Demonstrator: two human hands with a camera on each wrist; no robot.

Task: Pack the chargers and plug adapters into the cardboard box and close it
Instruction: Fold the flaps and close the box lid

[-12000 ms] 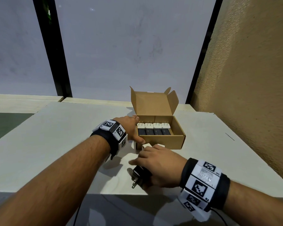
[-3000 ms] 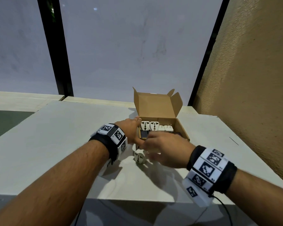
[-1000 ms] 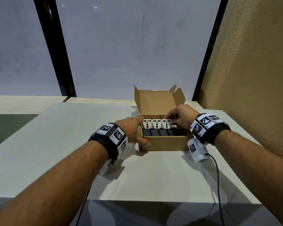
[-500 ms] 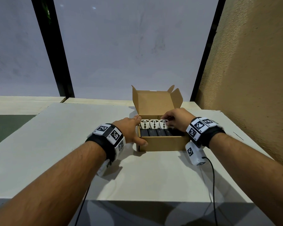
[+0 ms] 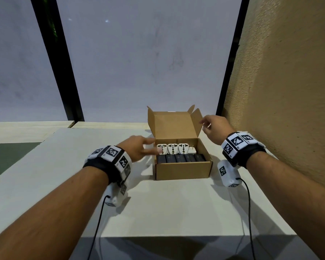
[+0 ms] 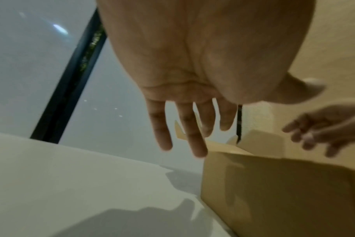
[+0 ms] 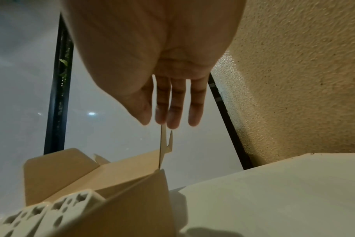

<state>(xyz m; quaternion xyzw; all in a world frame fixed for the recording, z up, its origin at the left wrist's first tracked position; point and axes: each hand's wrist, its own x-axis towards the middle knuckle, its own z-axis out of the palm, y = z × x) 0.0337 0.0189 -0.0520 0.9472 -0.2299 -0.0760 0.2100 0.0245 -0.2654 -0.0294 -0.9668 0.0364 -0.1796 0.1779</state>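
**Both hands leave the packed box, lid still up**

Half a second ago the right hand was down inside the cardboard box at the white plug adapters; it has since lifted out and now hovers by the right side flap of the raised lid, fingers straight and loosely spread, holding nothing. In the right wrist view the fingertips sit just above the flap's top edge; whether they touch it cannot be told. The left hand, which had been gripping the box's left wall, has let go and now floats just beside that wall with its fingers extended and empty, one fingertip near the leftmost adapter.

The box stands near the far edge of the desk, toward its right side. Inside, three adapters stand upright in a row along the back wall, a fourth partly hidden at the right end. A row of black chargers lies in front of them, against the front wall.
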